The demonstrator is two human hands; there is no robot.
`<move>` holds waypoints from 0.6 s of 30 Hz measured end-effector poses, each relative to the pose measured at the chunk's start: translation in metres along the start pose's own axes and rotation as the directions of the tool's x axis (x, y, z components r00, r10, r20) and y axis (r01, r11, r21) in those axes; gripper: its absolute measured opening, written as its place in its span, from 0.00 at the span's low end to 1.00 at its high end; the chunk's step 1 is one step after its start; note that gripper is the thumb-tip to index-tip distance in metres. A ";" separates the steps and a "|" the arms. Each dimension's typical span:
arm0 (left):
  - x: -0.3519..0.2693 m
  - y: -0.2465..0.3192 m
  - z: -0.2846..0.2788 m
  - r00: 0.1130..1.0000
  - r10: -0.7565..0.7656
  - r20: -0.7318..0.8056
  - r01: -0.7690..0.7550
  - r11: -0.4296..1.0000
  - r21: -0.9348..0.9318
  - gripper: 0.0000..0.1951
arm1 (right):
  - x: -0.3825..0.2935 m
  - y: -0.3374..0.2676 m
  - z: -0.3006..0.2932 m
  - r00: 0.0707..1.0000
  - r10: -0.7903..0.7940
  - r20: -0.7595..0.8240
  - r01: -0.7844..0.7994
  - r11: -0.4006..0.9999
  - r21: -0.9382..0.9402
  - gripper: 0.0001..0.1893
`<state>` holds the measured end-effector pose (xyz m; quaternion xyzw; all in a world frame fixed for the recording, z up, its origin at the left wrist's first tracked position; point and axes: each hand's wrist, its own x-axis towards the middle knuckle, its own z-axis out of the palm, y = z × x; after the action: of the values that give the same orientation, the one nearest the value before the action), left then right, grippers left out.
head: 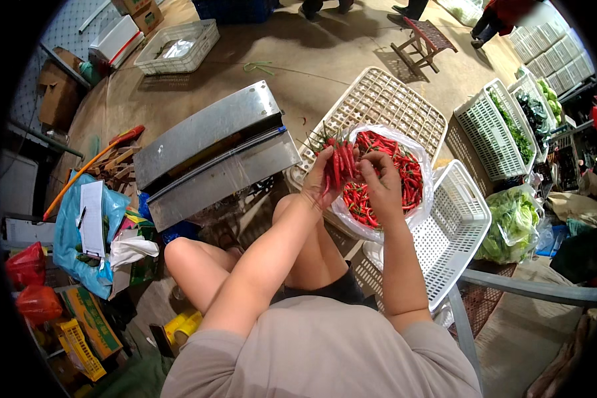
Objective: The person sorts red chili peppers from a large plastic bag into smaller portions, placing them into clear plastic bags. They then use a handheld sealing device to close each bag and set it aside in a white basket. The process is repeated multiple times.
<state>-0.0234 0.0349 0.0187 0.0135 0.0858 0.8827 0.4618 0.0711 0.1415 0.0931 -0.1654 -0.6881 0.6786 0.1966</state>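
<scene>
A bunch of slim red chili peppers (342, 161) with green stems is gripped in my left hand (319, 181). The stems point up and away from me. My right hand (382, 178) is close to the right side of the bunch, fingers curled. Whether it pinches a pepper is too small to tell. Under both hands sits a clear plastic bag (427, 174), its mouth spread wide, filled with loose red chili peppers (411, 181). The bag rests on an upturned white plastic crate (378, 99) with a grid base. An empty-looking white perforated basket (443, 239) leans at its right.
To the left is a metal wrapping machine (214, 149). Beyond it lies a white crate (179, 54). A folding stool (425, 42) and people's legs (413, 9) are ahead. Vegetable crates (497, 132) and bagged lettuce (510, 224) stand right; a metal rail (532, 287) curves nearby.
</scene>
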 end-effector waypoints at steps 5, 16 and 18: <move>0.003 0.000 -0.009 0.993 0.032 -0.115 -0.036 0.999 -0.035 0.21 | -0.001 -0.012 -0.016 0.992 -0.127 0.013 0.124 0.986 0.115 0.07; 0.003 -0.002 -0.005 0.989 -0.018 -0.147 0.013 0.999 -0.032 0.21 | 0.006 -0.043 -0.007 0.987 -0.054 0.150 0.052 0.999 0.017 0.10; 0.001 -0.004 -0.007 0.986 -0.024 -0.163 0.026 1.000 0.011 0.22 | 0.013 -0.052 -0.013 0.985 0.004 0.170 0.022 0.989 -0.147 0.12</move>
<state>-0.0220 0.0369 0.0107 -0.0570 0.1291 0.8744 0.4641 0.0678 0.1577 0.1454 -0.1181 -0.7517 0.6362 0.1276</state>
